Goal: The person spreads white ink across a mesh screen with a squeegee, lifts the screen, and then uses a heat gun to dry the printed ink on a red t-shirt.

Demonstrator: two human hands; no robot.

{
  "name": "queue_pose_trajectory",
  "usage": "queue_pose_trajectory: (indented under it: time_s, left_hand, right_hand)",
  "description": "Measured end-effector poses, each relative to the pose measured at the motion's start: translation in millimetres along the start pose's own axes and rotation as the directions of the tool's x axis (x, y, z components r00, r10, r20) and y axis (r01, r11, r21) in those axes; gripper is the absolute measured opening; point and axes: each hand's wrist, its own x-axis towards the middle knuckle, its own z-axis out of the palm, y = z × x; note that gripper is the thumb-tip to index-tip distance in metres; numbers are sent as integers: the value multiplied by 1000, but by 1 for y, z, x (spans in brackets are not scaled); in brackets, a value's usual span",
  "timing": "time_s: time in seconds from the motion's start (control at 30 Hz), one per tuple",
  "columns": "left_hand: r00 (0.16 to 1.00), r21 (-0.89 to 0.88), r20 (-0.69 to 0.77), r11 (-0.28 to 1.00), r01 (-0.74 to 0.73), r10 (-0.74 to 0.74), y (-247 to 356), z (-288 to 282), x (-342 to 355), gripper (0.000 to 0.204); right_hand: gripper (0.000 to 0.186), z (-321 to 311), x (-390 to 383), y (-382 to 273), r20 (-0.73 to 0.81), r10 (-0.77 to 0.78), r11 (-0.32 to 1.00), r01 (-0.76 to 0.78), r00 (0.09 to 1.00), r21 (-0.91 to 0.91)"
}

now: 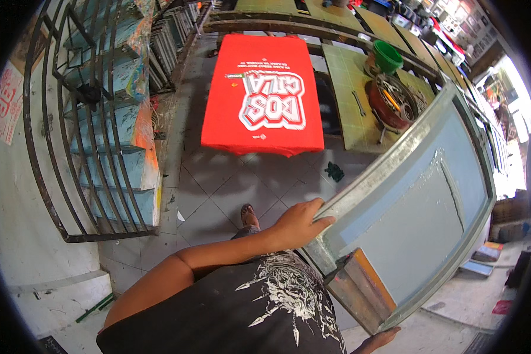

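My left hand [301,225] is closed round the left corner of a screen printing frame [419,233], a metal frame with grey-blue mesh, held tilted at my right side. At the frame's lower edge shows my right hand [382,339], gripping it from below with most of the palm hidden. A squeegee [363,292] with a wooden handle and orange blade lies inside the frame along its near end. Wet-looking ridges of ink or emulsion streak the mesh. Ahead, a red T-shirt [224,112] with white lettering is stretched over a flat board, apart from both hands.
Right of the shirt, a yellowish board [342,88] carries a green tub [387,57], a reddish bowl of tools [395,103] and a spanner [359,103]. A metal railing [59,183] beside paint-stained blue steps [109,135] stands left. A dark rag [334,171] lies on the tiled floor.
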Motion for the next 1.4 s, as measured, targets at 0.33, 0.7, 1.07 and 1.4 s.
queue_pose_trajectory:
  time_s: [0.33, 0.7, 1.07, 1.4]
  left_hand:
    - [930, 54, 368, 998, -26, 4, 23, 107, -21, 42]
    - [892, 41, 446, 995, -94, 66, 40, 105, -6, 42]
    - [901, 1, 425, 995, -101, 91, 13, 17, 68, 44]
    - [854, -57, 512, 996, -75, 93, -14, -56, 133, 41]
  right_hand:
    - [56, -115, -77, 70, -390, -77, 955, -45, 918, -293]
    - [53, -121, -100, 80, -459, -116, 930, -66, 881, -362]
    - [56, -5, -105, 39, -437, -51, 978, -44, 898, -205]
    - [63, 61, -151, 11, -483, 104, 990, -135, 869, -31]
